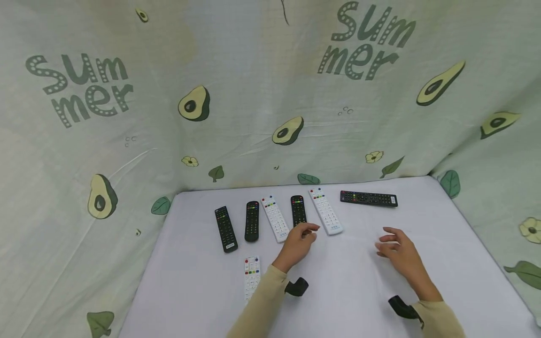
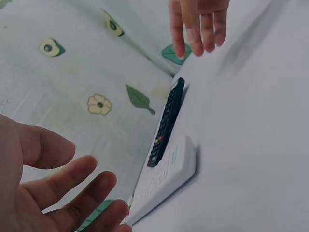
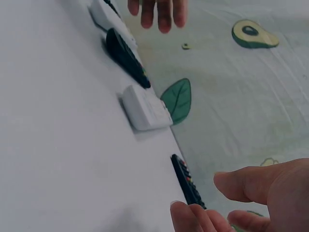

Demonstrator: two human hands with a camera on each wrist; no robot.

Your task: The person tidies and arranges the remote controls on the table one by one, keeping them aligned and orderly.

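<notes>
My left hand point(image 1: 297, 245) hovers over the near end of a black remote control point(image 1: 298, 210), fingers loosely bent, with nothing held. Right of that hand lies a white remote control point(image 1: 326, 211), which the left wrist view shows just beyond the fingertips. My right hand point(image 1: 399, 253) is raised over the table with fingers relaxed and holds nothing. Beyond it, a black remote control point(image 1: 368, 198) lies crosswise near the back edge; the right wrist view shows this remote point(image 3: 187, 181) past the thumb and fingers.
Left of the hands lie a white remote point(image 1: 275, 219), a black remote point(image 1: 251, 221) and another black remote point(image 1: 226, 229). A further white remote point(image 1: 252, 274) lies nearer, partly behind the left sleeve. A printed cloth point(image 1: 241, 141) hangs behind the white table point(image 1: 338, 300).
</notes>
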